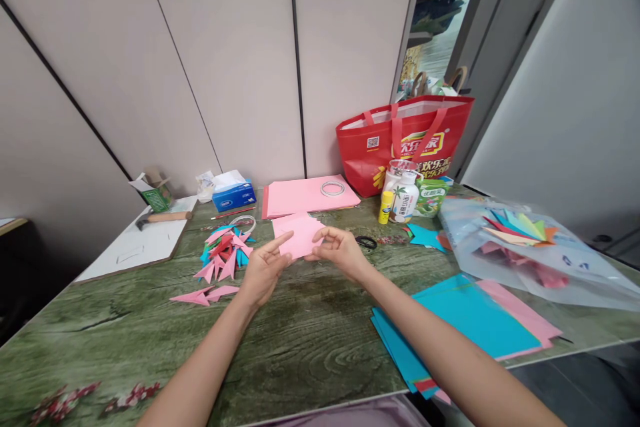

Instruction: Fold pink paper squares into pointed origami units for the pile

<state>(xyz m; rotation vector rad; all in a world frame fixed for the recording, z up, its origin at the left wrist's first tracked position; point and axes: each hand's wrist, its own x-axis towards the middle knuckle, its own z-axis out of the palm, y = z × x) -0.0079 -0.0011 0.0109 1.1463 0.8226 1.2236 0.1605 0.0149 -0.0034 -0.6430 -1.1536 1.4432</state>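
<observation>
Between my two hands, over the middle of the table, is a square of pink paper [302, 239]. My left hand [264, 268] has its left edge between thumb and fingers. The right edge is pinched by my right hand [340, 252]. Behind it, more pink paper [281, 223] lies on the table. Left of my left hand is a heap of folded paper pieces [225, 250] in pink, red, blue and green, with a few pink folded pieces [203, 295] in front. A pair of black-handled scissors [367, 241] lies just beyond my right hand.
Pink sheets [300, 197] with a tape roll [333, 188] lie at the back. A tissue box [234, 197] and a hammer [165, 217] are left. At right stand a red bag [357, 153], glue stick [385, 208], white bottle [405, 199], blue sheets [465, 320] and a plastic bag [590, 273].
</observation>
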